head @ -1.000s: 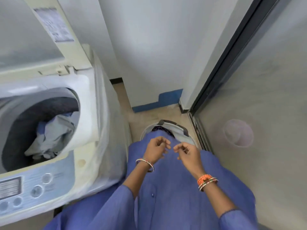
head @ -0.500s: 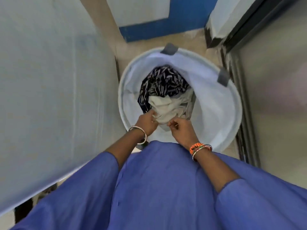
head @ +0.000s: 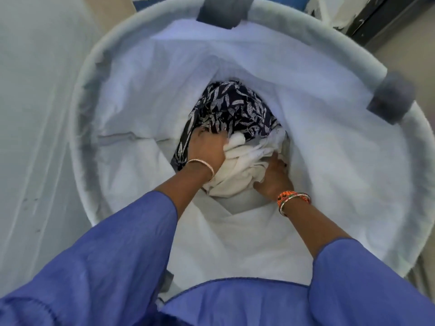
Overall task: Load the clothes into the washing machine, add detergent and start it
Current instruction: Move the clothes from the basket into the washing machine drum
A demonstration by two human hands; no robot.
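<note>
A round white laundry basket fills the view from above. Deep inside lie a bunched white garment and, behind it, a dark navy garment with a white leaf print. My left hand is closed on the white garment's left side, where it meets the dark print. My right hand grips the same white bundle from the right. Both arms reach down into the basket, in blue sleeves. The washing machine's drum is out of view.
The washing machine's side, under a clear plastic cover, stands close on the left. Two grey handle tabs sit on the basket's far rim. A dark door frame runs at the top right. My blue clothing covers the bottom.
My view has dropped from the machine to the basket and come much closer. Both hands went from empty in front of me down into the basket and closed on the white garment.
</note>
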